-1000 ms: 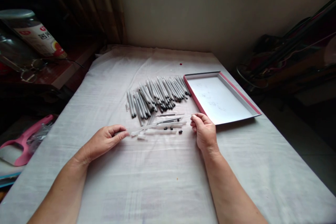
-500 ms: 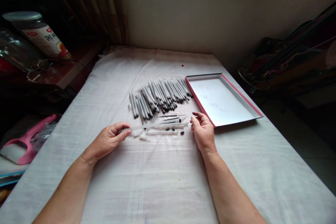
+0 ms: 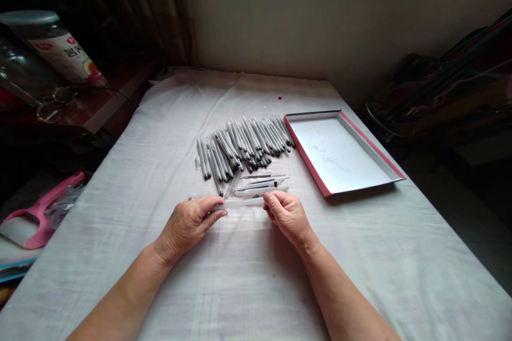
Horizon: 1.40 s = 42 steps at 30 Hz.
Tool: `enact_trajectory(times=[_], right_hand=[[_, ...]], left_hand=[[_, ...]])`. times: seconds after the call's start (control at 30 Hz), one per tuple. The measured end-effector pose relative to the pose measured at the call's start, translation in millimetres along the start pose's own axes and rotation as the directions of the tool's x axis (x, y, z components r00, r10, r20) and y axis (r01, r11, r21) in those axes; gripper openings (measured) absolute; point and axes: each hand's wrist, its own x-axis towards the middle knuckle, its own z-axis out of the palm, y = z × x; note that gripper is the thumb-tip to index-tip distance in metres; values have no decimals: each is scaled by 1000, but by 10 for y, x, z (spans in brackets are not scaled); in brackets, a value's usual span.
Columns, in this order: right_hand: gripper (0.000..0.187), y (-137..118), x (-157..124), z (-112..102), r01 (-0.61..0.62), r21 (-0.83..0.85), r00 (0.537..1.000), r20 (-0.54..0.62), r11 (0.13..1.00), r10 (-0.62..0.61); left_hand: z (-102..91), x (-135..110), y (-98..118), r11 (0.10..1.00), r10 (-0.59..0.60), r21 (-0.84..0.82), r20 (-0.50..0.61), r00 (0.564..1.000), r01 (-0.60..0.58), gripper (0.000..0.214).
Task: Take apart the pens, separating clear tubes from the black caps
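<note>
Between thumb and fingers, my left hand holds a clear plastic pen barrel, which points right, nearly level, low over the cloth. My right hand is closed in a pinch at the barrel's right end. Whatever its fingertips grip is too small and covered to make out. A small black plug shows just left of those fingertips. Just beyond both hands lie loose clear barrels and thin refills. Farther back is a wide heap of clear pens with black ends.
A shallow white box lid with red sides stands at the right of the cloth-covered table. A tiny red piece lies at the back. Off the left edge are a pink-handled tool and a labelled jar on a dark shelf.
My left hand has moved right with the pen barrel. The right hand has come left and its fingers have closed at the barrel's far end, covering some small black plugs.
</note>
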Motion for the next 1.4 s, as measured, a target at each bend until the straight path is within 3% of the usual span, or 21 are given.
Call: enact_trajectory(times=[0.07,0.17,0.23,0.33,0.4,0.43,0.47,0.57,0.67,0.77,0.83,0.9,1.0,1.4], right_hand=[[50,-10,5,-35,-2,19,1000,13,1000,2],[41,-40,-6,-75,15,45,999,50,999,-17],[35,-62,-28,-78,57,30,994,88,998,-60],[25,-88,-65,-68,183,-48,972,155,982,-174],[19,-93,-76,-88,257,-86,954,182,963,-238],[17,-89,-73,-110,272,-84,954,152,959,-257],[15,-80,-65,-140,270,-67,960,91,961,-263],[17,-17,-13,-231,228,1,963,-149,974,-225],[18,78,49,-253,244,-112,954,-151,963,-259],[16,160,92,-246,288,-314,929,-139,905,-344],[15,193,105,-265,294,-406,913,-149,865,-381],[15,212,109,-297,289,-460,902,-162,840,-399],[16,238,113,-334,277,-489,906,-154,827,-394],[18,360,178,-390,269,-503,916,-131,821,-380]], left_hand=[[-28,21,17,1000,10,25,40,999,-11,28],[-102,62,52,996,-22,-77,212,977,39,38],[-163,78,66,962,-88,-207,376,922,176,45],[-268,64,42,840,-183,-334,567,803,427,52],[-350,39,-20,774,-208,-365,626,751,518,55],[-391,26,-65,744,-219,-387,629,746,544,56],[-428,19,-114,715,-231,-413,621,749,563,56],[-466,43,-248,626,-322,-548,466,824,555,56],[-349,131,-281,755,-361,-533,148,921,382,53],[-188,192,-233,966,-194,-203,-166,967,159,40],[-129,189,-206,996,-56,61,-242,969,72,31],[-114,164,-202,968,31,248,-233,972,28,27],[-120,141,-225,920,94,391,-205,974,-7,24],[-48,369,-196,760,232,625,-2,973,-180,21]])
